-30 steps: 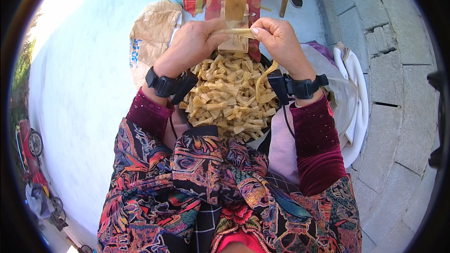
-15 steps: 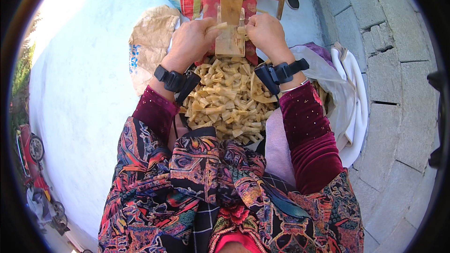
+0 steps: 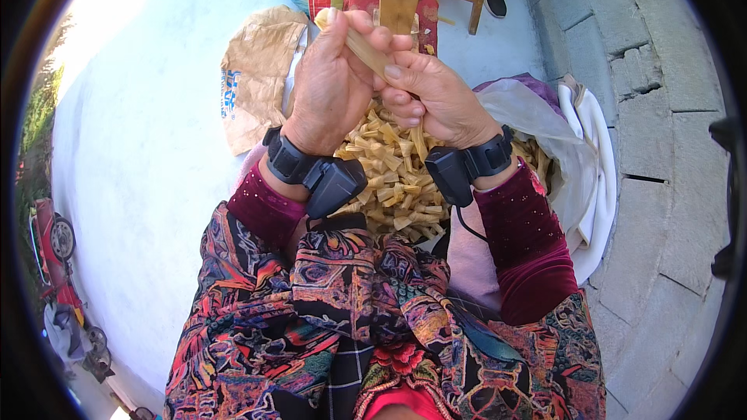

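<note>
Head view: left hand (image 3: 331, 82) curled nearly closed around a pale strip (image 3: 366, 48), fingers wrapped over it. Right hand (image 3: 432, 97) also mostly closed, thumb and fingertips pinching the same strip just beside the left. Both hands touch, raised above a heap of folded strips (image 3: 393, 175) in a white bag (image 3: 576, 155).

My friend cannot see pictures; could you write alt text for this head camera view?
Seen from above, a left hand and right hand together grip a pale strip over a lapful heap of folded strips. A brown paper bag lies on the ground beside.
</note>
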### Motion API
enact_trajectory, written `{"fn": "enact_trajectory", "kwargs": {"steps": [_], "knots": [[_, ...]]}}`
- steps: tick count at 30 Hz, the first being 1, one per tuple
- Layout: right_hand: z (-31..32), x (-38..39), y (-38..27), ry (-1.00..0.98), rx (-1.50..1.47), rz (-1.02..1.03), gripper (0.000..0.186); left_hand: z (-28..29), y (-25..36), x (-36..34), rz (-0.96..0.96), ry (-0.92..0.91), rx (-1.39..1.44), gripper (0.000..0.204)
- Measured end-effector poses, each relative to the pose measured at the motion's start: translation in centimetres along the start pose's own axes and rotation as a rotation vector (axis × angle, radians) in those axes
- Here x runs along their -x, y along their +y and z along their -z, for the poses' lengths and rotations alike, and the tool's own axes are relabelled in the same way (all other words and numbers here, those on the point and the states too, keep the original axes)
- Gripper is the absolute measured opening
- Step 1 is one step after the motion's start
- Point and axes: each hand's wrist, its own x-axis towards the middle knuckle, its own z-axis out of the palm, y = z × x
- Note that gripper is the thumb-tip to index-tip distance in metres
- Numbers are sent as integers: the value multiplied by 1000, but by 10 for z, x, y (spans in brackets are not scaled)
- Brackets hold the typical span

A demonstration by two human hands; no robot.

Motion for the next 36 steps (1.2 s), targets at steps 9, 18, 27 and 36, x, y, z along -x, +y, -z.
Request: {"fn": "enact_trajectory", "kwargs": {"steps": [9, 18, 27, 36], "knots": [[-9, 9, -4, -190, -149, 54, 26, 20, 13, -5, -978, -58, -951, 38], [-12, 7, 9, 376, 1038, 596, 19, 0, -12, 18, -279, -61, -1012, 30], [-1, 14, -3, 226, -84, -42, 17, 19, -9, -1, -707, -154, -1348, 8], [-3, 14, -9, 313, 862, 362, 21, 20, -7, 8, -314, -24, -1190, 7]]}}
